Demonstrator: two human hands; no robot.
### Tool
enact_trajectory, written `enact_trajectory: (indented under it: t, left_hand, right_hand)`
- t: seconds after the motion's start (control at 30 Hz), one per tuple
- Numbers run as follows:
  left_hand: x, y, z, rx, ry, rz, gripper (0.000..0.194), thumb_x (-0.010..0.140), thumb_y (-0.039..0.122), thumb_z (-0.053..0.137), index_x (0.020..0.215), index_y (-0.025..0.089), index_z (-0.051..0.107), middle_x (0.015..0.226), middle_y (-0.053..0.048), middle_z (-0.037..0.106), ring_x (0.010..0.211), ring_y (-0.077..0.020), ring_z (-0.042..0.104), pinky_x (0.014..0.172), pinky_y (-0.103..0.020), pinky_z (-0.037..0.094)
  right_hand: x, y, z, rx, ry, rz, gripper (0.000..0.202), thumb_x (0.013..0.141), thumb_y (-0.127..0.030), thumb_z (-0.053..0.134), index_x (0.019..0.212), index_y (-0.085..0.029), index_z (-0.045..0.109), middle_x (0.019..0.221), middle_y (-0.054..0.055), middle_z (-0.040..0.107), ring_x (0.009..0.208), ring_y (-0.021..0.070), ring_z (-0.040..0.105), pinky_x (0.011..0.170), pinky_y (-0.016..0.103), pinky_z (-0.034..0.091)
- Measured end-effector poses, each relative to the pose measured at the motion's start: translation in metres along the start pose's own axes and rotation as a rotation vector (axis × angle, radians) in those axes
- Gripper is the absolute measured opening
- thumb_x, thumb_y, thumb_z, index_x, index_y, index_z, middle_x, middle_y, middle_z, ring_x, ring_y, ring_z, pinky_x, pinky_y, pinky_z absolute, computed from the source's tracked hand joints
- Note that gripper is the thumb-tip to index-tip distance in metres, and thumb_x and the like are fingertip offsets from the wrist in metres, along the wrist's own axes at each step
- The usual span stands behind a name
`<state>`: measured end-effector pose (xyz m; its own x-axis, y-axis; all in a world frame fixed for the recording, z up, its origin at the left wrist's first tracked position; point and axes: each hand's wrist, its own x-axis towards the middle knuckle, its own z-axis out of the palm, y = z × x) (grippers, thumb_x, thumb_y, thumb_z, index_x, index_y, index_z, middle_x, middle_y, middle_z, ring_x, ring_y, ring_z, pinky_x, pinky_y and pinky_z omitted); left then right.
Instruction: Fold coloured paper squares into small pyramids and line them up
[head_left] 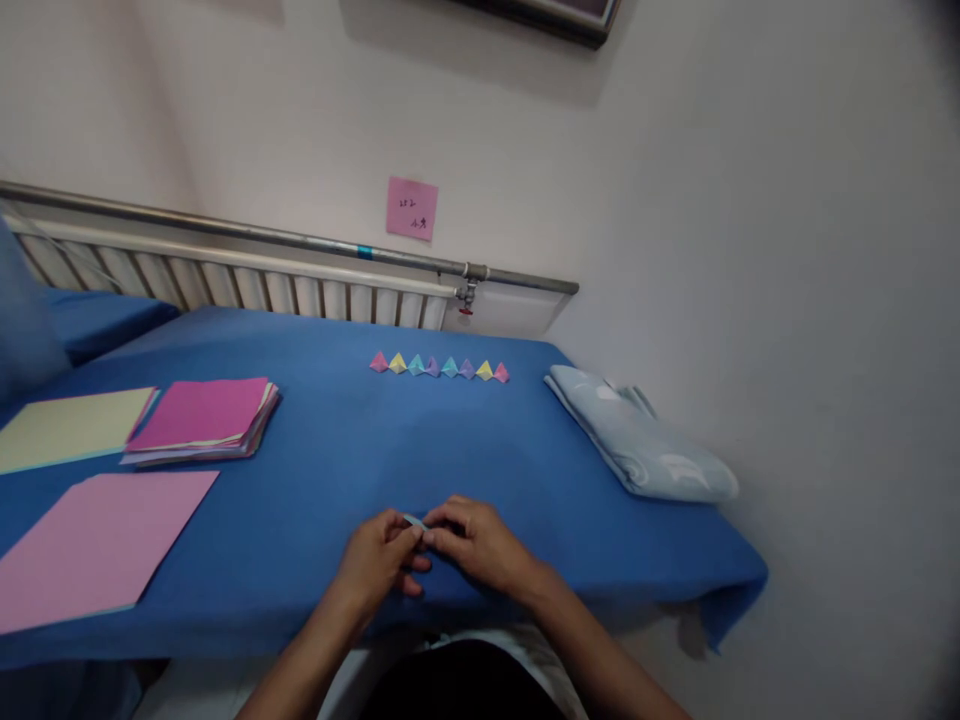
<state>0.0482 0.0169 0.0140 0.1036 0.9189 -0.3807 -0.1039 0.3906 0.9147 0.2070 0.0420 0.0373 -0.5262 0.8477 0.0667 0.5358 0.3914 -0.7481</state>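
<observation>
Between my two hands, near the table's front edge, is a small folded piece of pale blue paper. My left hand pinches it from the left, with the lower fingers curled beneath. From the right, the thumb and fingertips of my right hand close on its other end. Fingers cover most of the paper, so its full shape is hidden. Farther back, a row of several small folded paper pieces in pink, yellow, teal and purple stands on the blue cloth.
At the left lie a stack of coloured paper, yellow sheets and larger pink sheets. A folded light blue blanket rests at the right. Behind the table are a radiator, a pipe and a pink note on the wall.
</observation>
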Motion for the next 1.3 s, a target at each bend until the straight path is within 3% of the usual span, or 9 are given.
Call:
enact_trajectory:
  t: [0.23, 0.53, 0.93, 1.0, 1.13, 1.3]
  left_hand:
    - [0.004, -0.002, -0.002, 0.044, -0.035, 0.034, 0.037, 0.062, 0.046, 0.068, 0.078, 0.015, 0.057, 0.074, -0.005, 0.065, 0.061, -0.0155, 0.064, 0.042, -0.022, 0.049]
    - [0.004, -0.001, -0.004, 0.052, -0.053, 0.031, 0.038, 0.061, 0.046, 0.068, 0.080, 0.015, 0.058, 0.078, -0.006, 0.066, 0.062, -0.0150, 0.063, 0.044, -0.022, 0.049]
    - [0.004, 0.003, -0.001, 0.114, -0.039, 0.035, 0.023, 0.068, 0.035, 0.062, 0.077, 0.015, 0.056, 0.066, -0.002, 0.061, 0.059, -0.0155, 0.062, 0.044, -0.024, 0.049]
    - [0.003, 0.005, 0.002, 0.175, -0.021, 0.037, 0.015, 0.074, 0.030, 0.055, 0.077, 0.015, 0.055, 0.064, -0.001, 0.060, 0.058, -0.0156, 0.062, 0.045, -0.024, 0.049]
    - [0.002, 0.013, 0.008, 0.531, 0.028, 0.083, 0.010, 0.079, 0.015, 0.044, 0.076, 0.016, 0.053, 0.064, -0.001, 0.061, 0.056, -0.0143, 0.061, 0.047, -0.023, 0.048]
    - [-0.001, 0.018, 0.014, 0.721, 0.106, 0.155, 0.011, 0.080, 0.012, 0.046, 0.076, 0.016, 0.056, 0.071, -0.005, 0.065, 0.066, -0.0174, 0.064, 0.057, -0.025, 0.045]
  right_hand:
    - [0.002, -0.003, -0.004, 0.126, 0.019, 0.083, 0.012, 0.075, -0.011, 0.065, 0.080, -0.020, 0.072, 0.073, -0.002, 0.060, 0.071, 0.0113, 0.057, 0.067, 0.022, 0.043]
    - [0.002, 0.000, 0.000, 0.226, 0.051, 0.165, 0.014, 0.072, -0.011, 0.067, 0.081, -0.019, 0.072, 0.075, -0.002, 0.060, 0.068, 0.0103, 0.057, 0.064, 0.021, 0.045]
    - [-0.001, -0.002, 0.000, 0.028, 0.060, 0.035, 0.017, 0.080, -0.009, 0.057, 0.086, -0.019, 0.070, 0.077, 0.000, 0.062, 0.075, 0.0125, 0.058, 0.070, 0.023, 0.044]
    - [-0.002, -0.003, 0.003, -0.098, 0.062, -0.029, 0.020, 0.084, -0.010, 0.052, 0.091, -0.019, 0.068, 0.080, 0.001, 0.064, 0.078, 0.0139, 0.058, 0.073, 0.025, 0.044]
    - [-0.004, -0.006, 0.013, -0.393, 0.072, -0.060, 0.022, 0.082, -0.008, 0.049, 0.097, -0.015, 0.064, 0.089, 0.007, 0.064, 0.086, 0.0190, 0.057, 0.076, 0.029, 0.043]
    - [-0.006, -0.005, 0.024, -0.433, 0.171, 0.018, 0.017, 0.083, -0.008, 0.046, 0.083, -0.017, 0.061, 0.080, 0.004, 0.063, 0.074, 0.0162, 0.057, 0.067, 0.026, 0.042]
